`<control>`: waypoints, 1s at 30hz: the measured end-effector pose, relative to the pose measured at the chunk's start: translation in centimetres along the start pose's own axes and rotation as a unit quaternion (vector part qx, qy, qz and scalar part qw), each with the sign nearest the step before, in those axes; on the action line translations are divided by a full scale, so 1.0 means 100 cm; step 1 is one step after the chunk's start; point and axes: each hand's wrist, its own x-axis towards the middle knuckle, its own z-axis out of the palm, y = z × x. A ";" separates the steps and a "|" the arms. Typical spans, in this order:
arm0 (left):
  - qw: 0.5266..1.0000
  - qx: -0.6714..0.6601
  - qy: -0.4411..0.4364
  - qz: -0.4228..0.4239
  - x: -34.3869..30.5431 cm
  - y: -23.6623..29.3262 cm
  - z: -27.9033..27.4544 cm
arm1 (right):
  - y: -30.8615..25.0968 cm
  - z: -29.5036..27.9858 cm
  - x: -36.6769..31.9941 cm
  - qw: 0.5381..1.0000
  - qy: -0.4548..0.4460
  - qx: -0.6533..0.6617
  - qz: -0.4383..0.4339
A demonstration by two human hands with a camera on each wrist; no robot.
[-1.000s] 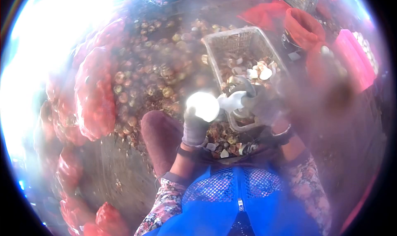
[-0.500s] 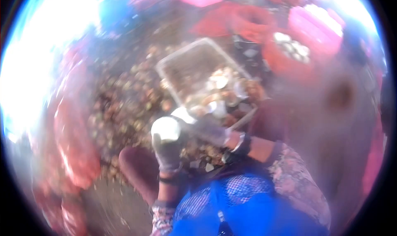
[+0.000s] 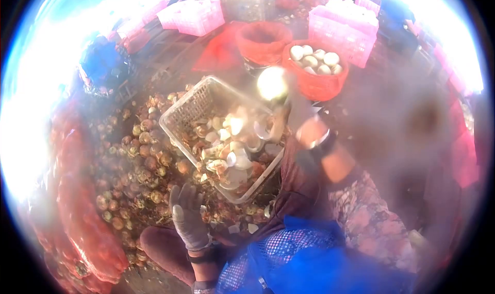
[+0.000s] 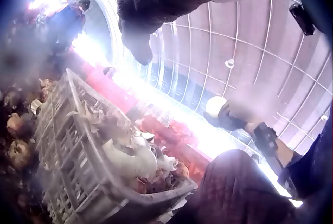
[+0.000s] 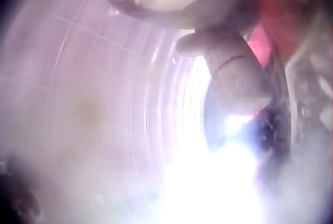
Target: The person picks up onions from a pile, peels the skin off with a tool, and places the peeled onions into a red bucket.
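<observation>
A peeled white onion (image 3: 272, 84) is held out at the fingertips of my gloved right hand (image 3: 300, 111), beyond the crate's right side and close in front of the red buckets in the head view. That same onion (image 4: 216, 107) shows in the left wrist view. Gloved fingers (image 5: 237, 75) of the right hand fill the upper part of the right wrist view. My gloved left hand (image 3: 188, 216) is spread, with nothing in it, over the near edge of the unpeeled onions (image 3: 147, 149). A pale plastic crate (image 3: 178, 108) of onion skins and peel lies between the hands.
Ahead stands a red-lined bucket (image 3: 322, 88) of peeled onions, beside another red-lined bucket (image 3: 264, 41). Pink crates (image 3: 343, 34) stand behind. Filled red mesh sacks (image 3: 85, 206) line the left. The person's knee (image 3: 160, 247) is beside the left hand.
Both hands were together over the crate's near corner with the white onion. They have parted: the right carries the onion forward and right, the left lies empty. The head view has turned right.
</observation>
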 end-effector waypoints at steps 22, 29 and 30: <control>0.964 -0.200 0.144 0.104 -0.048 0.063 0.002 | -0.018 0.287 -0.170 0.774 -0.562 0.113 0.268; 0.941 -0.280 0.181 0.058 -0.031 0.099 0.003 | 0.087 0.341 -0.180 0.827 -0.447 -0.339 0.047; 0.939 -0.255 0.231 0.024 -0.019 0.111 -0.002 | 0.098 0.350 -0.174 0.839 -0.398 -0.370 -0.015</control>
